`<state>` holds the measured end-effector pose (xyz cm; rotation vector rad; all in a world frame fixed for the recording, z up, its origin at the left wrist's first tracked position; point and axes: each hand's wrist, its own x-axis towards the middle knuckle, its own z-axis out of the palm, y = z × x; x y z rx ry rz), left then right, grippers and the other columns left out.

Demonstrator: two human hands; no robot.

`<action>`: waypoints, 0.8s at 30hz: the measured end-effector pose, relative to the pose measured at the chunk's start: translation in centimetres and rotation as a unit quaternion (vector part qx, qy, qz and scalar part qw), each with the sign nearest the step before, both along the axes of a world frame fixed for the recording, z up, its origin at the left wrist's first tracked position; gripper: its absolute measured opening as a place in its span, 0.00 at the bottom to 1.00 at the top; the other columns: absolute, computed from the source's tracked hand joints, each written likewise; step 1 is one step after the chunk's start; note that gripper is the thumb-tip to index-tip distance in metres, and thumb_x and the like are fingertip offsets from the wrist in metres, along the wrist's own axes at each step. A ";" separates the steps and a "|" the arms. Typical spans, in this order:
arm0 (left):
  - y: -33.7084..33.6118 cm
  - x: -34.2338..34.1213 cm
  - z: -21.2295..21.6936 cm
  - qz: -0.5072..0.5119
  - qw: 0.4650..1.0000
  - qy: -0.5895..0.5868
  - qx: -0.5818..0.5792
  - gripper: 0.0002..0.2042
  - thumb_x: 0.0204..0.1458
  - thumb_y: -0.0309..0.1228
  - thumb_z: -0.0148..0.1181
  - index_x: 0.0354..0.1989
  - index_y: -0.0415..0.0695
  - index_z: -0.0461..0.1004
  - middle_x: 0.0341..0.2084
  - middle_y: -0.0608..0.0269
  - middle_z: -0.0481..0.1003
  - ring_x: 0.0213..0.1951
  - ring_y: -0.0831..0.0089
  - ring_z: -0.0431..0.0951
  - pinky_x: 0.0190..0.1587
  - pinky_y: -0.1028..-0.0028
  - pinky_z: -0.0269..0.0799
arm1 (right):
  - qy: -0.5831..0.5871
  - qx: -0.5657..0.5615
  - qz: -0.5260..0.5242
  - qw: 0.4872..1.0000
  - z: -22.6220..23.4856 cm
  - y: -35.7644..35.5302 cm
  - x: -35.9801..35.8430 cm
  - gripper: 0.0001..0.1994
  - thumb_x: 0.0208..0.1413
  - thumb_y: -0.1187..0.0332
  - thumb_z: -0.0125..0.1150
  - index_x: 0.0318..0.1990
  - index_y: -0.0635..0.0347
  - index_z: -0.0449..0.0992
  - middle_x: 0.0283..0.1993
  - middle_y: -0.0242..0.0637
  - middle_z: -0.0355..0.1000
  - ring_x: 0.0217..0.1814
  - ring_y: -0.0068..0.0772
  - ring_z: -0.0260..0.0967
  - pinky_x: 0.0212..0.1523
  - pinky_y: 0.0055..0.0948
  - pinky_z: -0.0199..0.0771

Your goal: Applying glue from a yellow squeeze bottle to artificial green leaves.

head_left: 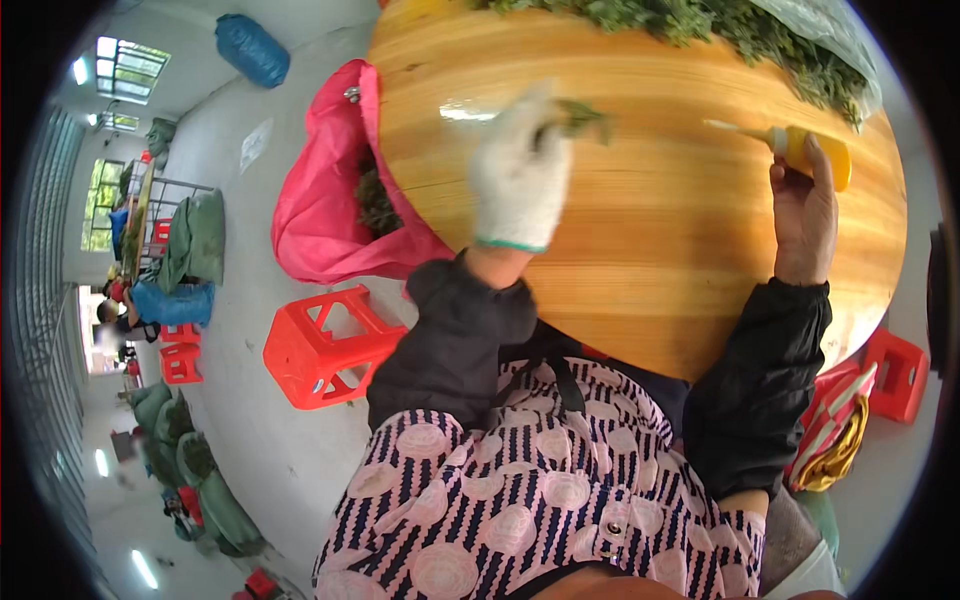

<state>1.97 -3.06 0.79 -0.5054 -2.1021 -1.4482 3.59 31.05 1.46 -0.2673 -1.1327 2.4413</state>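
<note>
My left hand point(522, 175), in a white knit glove with a green cuff edge, is over the left part of a round wooden table point(660, 230). A small green leafy sprig point(582, 118) sticks out from its closed fingers, somewhat blurred. My bare right hand point(803, 215) grips a yellow squeeze bottle point(838, 165) above the table's right side. The bottle lies tilted nearly level, its thin pale nozzle pointing left toward the sprig. Sprig and nozzle are apart.
Green foliage point(690, 20) lies along the table's far edge, partly under clear plastic point(830, 40). Left of the table hangs a pink bag point(312, 225) holding plant matter. Red stools point(300, 350) stand at both sides. Farther left are sacks point(205, 240) and another person point(125, 325).
</note>
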 end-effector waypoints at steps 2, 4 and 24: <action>-4.4 0.2 -0.3 0.098 0.985 -0.003 0.140 0.15 0.56 0.17 0.59 0.52 0.37 0.80 0.49 0.52 0.82 0.50 0.66 0.81 0.55 0.68 0.74 | -0.050 -0.035 -0.014 0.998 -0.6 -0.1 -0.3 0.12 0.59 0.67 0.73 0.46 0.62 0.79 0.42 0.38 0.80 0.41 0.31 0.76 0.37 0.26 0.73; -10.0 -0.1 -0.4 0.217 0.961 -0.014 0.168 0.15 0.58 0.19 0.58 0.53 0.37 0.80 0.49 0.52 0.82 0.52 0.66 0.80 0.57 0.69 0.73 | -0.047 -0.046 0.008 0.998 -1.0 -0.3 -0.5 0.12 0.59 0.67 0.73 0.46 0.62 0.79 0.42 0.38 0.80 0.40 0.30 0.76 0.36 0.26 0.73; 10.0 -20.2 -0.5 0.137 0.962 -0.202 -0.121 0.29 0.58 0.38 0.67 0.68 0.44 0.70 0.49 0.52 0.81 0.44 0.59 0.83 0.46 0.66 0.77 | -0.042 -0.046 0.005 0.998 -1.2 -3.5 -1.7 0.15 0.60 0.63 0.71 0.50 0.56 0.74 0.42 0.32 0.76 0.39 0.27 0.76 0.34 0.23 0.74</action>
